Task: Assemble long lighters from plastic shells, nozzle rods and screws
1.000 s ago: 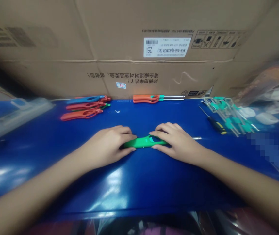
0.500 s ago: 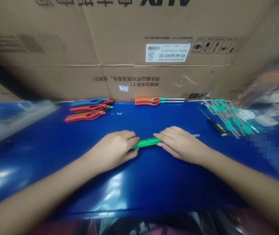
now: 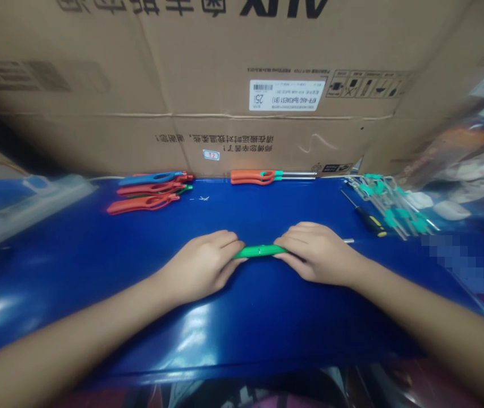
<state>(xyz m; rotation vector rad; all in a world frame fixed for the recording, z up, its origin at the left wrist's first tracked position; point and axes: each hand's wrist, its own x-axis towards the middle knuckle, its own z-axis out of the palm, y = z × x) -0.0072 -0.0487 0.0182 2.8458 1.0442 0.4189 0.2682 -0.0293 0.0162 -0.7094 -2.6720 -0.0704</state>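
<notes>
A long green lighter lies edge-up on the blue table, held at both ends. My left hand is closed round its handle end, and my right hand is closed round the other end, where a thin metal tip sticks out to the right. Only the middle of the green body shows between the two hands.
Red and blue lighters lie in a group at the back left. An orange lighter rests against the big cardboard box. A black and yellow screwdriver and several teal-tipped metal parts sit at the right.
The green lighter has turned from lying flat, with its handle opening showing, onto its edge. Both hands have closed tighter round its ends. The view has shifted slightly.
</notes>
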